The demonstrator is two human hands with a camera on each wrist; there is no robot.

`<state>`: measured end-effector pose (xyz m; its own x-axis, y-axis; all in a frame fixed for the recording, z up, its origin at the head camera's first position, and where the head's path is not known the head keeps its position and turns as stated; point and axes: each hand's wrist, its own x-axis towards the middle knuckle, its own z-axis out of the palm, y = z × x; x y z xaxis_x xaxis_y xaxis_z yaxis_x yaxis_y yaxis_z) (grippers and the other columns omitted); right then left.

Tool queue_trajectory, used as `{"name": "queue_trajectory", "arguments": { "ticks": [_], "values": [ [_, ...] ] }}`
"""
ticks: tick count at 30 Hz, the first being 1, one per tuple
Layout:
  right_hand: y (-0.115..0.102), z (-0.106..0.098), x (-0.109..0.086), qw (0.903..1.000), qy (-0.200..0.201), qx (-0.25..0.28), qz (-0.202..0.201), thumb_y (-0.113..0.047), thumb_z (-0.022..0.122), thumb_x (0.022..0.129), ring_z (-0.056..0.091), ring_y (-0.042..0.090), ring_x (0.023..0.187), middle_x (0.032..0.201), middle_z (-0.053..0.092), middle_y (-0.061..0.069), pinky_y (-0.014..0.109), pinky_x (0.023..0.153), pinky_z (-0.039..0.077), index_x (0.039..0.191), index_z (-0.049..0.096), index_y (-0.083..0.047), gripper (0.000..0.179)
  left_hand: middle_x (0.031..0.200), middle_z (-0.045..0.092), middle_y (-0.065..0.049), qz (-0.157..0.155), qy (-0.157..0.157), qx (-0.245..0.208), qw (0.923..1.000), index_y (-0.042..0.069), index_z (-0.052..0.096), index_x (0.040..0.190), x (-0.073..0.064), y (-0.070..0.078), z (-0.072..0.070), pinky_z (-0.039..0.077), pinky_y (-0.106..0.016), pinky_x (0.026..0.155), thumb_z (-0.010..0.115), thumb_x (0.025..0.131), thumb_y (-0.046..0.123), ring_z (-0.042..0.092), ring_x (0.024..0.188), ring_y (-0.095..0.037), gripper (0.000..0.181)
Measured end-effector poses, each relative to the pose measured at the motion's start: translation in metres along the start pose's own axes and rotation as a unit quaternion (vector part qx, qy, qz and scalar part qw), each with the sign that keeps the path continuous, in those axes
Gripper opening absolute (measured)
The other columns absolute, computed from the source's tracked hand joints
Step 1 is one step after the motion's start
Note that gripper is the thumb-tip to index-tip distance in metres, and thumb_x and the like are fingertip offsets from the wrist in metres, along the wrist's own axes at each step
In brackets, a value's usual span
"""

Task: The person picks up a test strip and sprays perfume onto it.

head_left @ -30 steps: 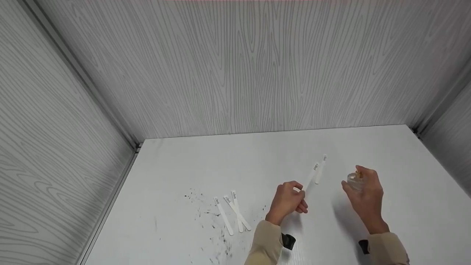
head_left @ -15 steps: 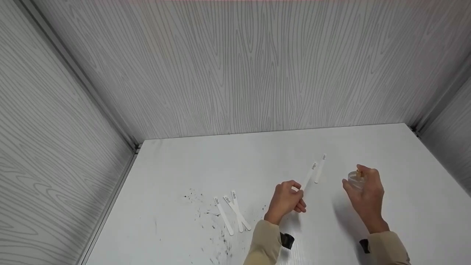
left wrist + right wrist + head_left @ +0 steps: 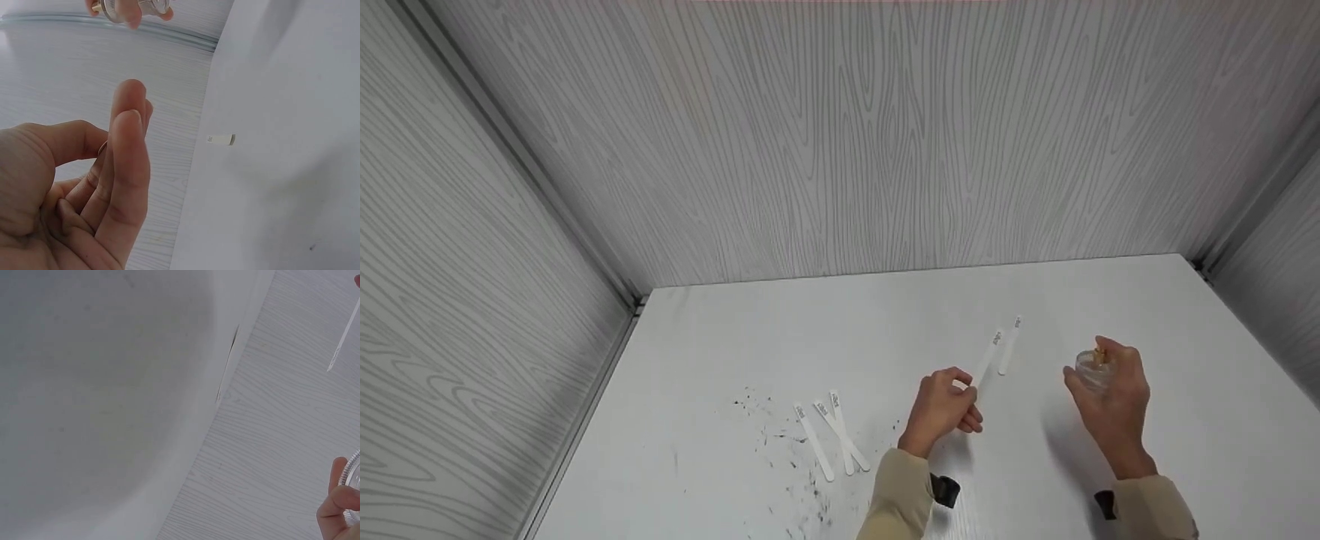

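Note:
My left hand (image 3: 939, 409) pinches a white paper scent strip (image 3: 988, 358) by its lower end, with the printed end pointing up and away. In the left wrist view the fingers hide that strip; the right wrist view shows its printed end (image 3: 336, 359). To the right, my right hand (image 3: 1116, 401) grips a clear round glass perfume bottle (image 3: 1089, 370) with a gold spray top. A fingertip rests at the gold top, and the thumb lies along the near side. The bottle is held apart from the strip, above the table.
One more strip (image 3: 1009, 349) lies on the white table (image 3: 720, 337) just beyond the held one. Several strips (image 3: 814, 444) lie to the left, two crossed, near dark smudges. Grey wood-grain panels (image 3: 840, 135) stand behind and at both sides.
My right hand has shifted slightly to the right with the perfume bottle, widening the distance to the strip. My left hand and its strip have drifted a little to the left.

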<state>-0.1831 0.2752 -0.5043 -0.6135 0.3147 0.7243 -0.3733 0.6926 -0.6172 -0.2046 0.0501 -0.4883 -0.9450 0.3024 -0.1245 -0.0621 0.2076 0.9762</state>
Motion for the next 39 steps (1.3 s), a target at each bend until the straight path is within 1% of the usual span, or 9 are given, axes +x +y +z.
{"name": "queue_trajectory", "arguments": {
  "ticks": [3, 9, 11, 18, 24, 30, 35, 37, 39],
  "values": [
    [0.0, 0.0, -0.001, 1.0, 0.003, -0.002, -0.004, 0.02, 0.075, 0.07, 0.051, 0.015, 0.099, 0.107, 0.058, 0.03, 0.012, 0.082, 0.034, 0.121, 0.054, 0.01, 0.056, 0.061, 0.068, -0.007, -0.002, 0.0, -0.003, 1.0, -0.003, 0.064, 0.114, 0.001, -0.001, 0.0, 0.057, -0.025, 0.05, 0.058, 0.097, 0.0, 0.068, 0.051, -0.018, 0.018],
    [0.003, -0.002, -0.002, 0.9999, 0.002, -0.002, -0.014, 0.02, 0.076, 0.07, 0.057, 0.036, 0.098, 0.107, 0.058, 0.031, 0.011, 0.084, 0.035, 0.122, 0.053, 0.01, 0.058, 0.06, 0.066, -0.005, 0.001, 0.003, -0.006, 1.0, -0.002, 0.065, 0.115, 0.004, -0.003, 0.001, 0.055, -0.023, 0.048, 0.059, 0.099, 0.003, 0.063, 0.047, -0.012, 0.018],
    [0.003, -0.003, -0.002, 0.9999, 0.004, 0.001, -0.016, 0.02, 0.076, 0.07, 0.057, 0.032, 0.099, 0.107, 0.058, 0.03, 0.011, 0.085, 0.035, 0.122, 0.053, 0.009, 0.059, 0.059, 0.066, -0.005, 0.003, 0.008, -0.007, 0.9999, -0.002, 0.065, 0.115, 0.006, -0.005, 0.002, 0.053, -0.021, 0.046, 0.059, 0.099, 0.004, 0.06, 0.046, -0.01, 0.019],
    [0.004, -0.004, -0.004, 0.9995, 0.017, 0.006, -0.025, 0.022, 0.079, 0.067, 0.049, 0.002, 0.105, 0.106, 0.059, 0.028, 0.009, 0.087, 0.036, 0.122, 0.055, 0.007, 0.062, 0.062, 0.065, -0.005, -0.006, 0.013, -0.009, 0.9999, -0.004, 0.06, 0.122, 0.014, -0.01, 0.007, 0.056, -0.022, 0.05, 0.058, 0.099, 0.002, 0.061, 0.05, -0.009, 0.024],
    [0.006, -0.005, -0.003, 0.9995, 0.018, 0.011, -0.023, 0.022, 0.08, 0.066, 0.053, 0.01, 0.103, 0.107, 0.06, 0.028, 0.009, 0.087, 0.037, 0.122, 0.055, 0.007, 0.063, 0.067, 0.068, -0.008, -0.009, 0.004, -0.024, 0.9997, -0.005, 0.058, 0.123, 0.023, -0.01, 0.011, 0.059, -0.026, 0.056, 0.056, 0.096, -0.004, 0.067, 0.056, -0.014, 0.026],
    [0.008, -0.007, -0.003, 0.9995, 0.018, 0.01, -0.023, 0.021, 0.081, 0.066, 0.05, 0.001, 0.105, 0.108, 0.061, 0.028, 0.008, 0.086, 0.037, 0.123, 0.056, 0.008, 0.064, 0.069, 0.069, -0.008, -0.018, 0.0, -0.043, 0.9989, -0.002, 0.059, 0.117, 0.033, -0.012, 0.013, 0.06, -0.027, 0.058, 0.058, 0.097, -0.002, 0.068, 0.058, -0.014, 0.02],
    [0.009, -0.009, -0.003, 0.9997, 0.018, 0.002, -0.018, 0.021, 0.082, 0.065, 0.057, 0.023, 0.102, 0.109, 0.06, 0.026, 0.009, 0.087, 0.037, 0.124, 0.055, 0.007, 0.066, 0.071, 0.071, -0.009, -0.018, 0.006, -0.032, 0.9993, -0.004, 0.059, 0.119, 0.042, -0.016, 0.014, 0.06, -0.027, 0.059, 0.058, 0.098, -0.001, 0.07, 0.061, -0.016, 0.022],
    [0.008, -0.01, -0.003, 0.9997, 0.016, 0.003, -0.016, 0.02, 0.082, 0.066, 0.057, 0.019, 0.102, 0.108, 0.06, 0.026, 0.009, 0.086, 0.037, 0.124, 0.055, 0.007, 0.065, 0.071, 0.071, -0.009, -0.019, 0.012, -0.028, 0.9993, -0.005, 0.059, 0.119, 0.046, -0.017, 0.014, 0.06, -0.027, 0.059, 0.058, 0.098, -0.001, 0.072, 0.062, -0.018, 0.022],
    [0.008, -0.011, -0.002, 0.9997, 0.015, 0.005, -0.017, 0.019, 0.082, 0.067, 0.053, 0.007, 0.104, 0.108, 0.06, 0.026, 0.009, 0.085, 0.037, 0.125, 0.055, 0.006, 0.065, 0.071, 0.071, -0.009, -0.023, 0.019, -0.027, 0.9992, -0.004, 0.06, 0.116, 0.05, -0.017, 0.014, 0.06, -0.027, 0.059, 0.059, 0.098, -0.001, 0.072, 0.062, -0.019, 0.018]
  ]
}}
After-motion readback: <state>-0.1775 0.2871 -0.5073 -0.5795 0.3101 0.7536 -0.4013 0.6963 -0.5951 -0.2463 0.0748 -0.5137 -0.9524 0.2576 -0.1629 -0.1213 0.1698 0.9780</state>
